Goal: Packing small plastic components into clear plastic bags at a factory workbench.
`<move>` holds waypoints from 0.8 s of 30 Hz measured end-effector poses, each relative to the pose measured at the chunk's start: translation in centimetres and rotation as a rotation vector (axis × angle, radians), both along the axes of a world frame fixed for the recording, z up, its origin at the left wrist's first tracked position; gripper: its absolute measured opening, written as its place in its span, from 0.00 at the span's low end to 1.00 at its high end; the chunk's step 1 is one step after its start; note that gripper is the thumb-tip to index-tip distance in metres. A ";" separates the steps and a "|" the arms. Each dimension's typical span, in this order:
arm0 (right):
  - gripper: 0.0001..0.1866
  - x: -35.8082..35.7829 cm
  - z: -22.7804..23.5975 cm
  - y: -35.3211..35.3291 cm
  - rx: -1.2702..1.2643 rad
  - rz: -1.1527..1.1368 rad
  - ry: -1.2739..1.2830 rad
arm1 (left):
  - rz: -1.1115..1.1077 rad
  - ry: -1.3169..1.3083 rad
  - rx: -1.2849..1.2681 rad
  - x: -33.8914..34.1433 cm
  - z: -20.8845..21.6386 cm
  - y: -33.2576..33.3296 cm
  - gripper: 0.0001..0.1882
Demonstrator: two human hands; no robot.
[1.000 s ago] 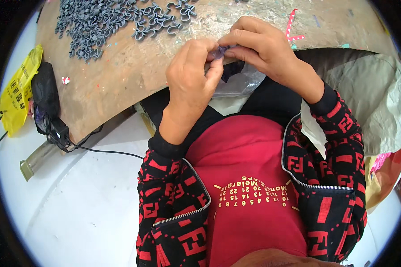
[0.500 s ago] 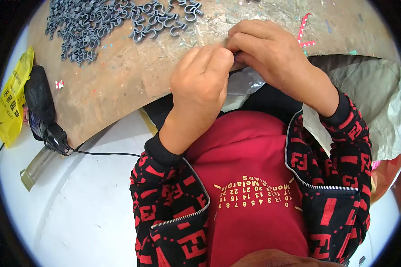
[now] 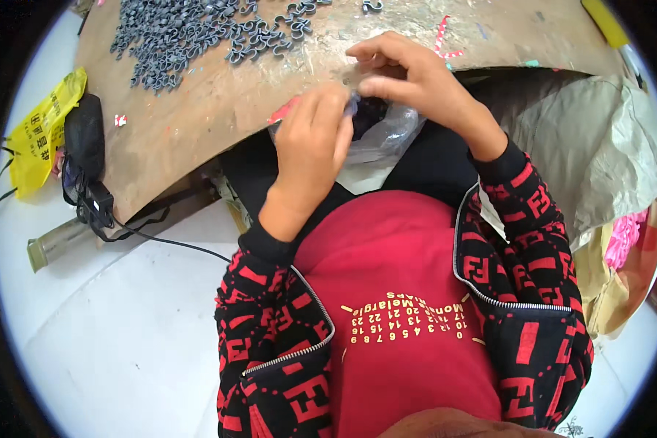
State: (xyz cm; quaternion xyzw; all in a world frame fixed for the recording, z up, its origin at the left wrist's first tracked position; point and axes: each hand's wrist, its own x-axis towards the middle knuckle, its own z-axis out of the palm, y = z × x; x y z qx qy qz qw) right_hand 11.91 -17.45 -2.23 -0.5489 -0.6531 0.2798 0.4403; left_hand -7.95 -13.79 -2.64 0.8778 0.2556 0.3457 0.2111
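Plywood tabletop (image 3: 197, 124), worn and paint-flecked, carries a heap of small grey metal clips (image 3: 182, 33). At its edge a crinkled clear plastic bag (image 3: 387, 135) sits on the lap. Left hand (image 3: 310, 157) and right hand (image 3: 409, 77) meet above it, fingertips pinched together on something too small to identify; gripping close to the tips should help.

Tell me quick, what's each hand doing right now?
Left hand: fingers curled at the clear plastic bag; grip cannot be told.
Right hand: fingers pinched together over the bag; what it holds cannot be told.
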 end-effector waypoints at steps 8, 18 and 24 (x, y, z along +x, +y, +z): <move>0.16 2.5 0.3 3.0 0.129 -0.375 -0.243 | -0.026 0.236 -0.118 -1.7 -4.5 -2.0 0.23; 0.10 3.1 -1.2 4.9 0.274 -0.336 -0.528 | 0.026 0.002 -0.080 1.0 4.1 4.0 0.11; 0.10 2.8 -1.3 5.3 0.242 -0.373 -0.330 | 0.102 -0.121 0.441 8.8 2.2 13.8 0.12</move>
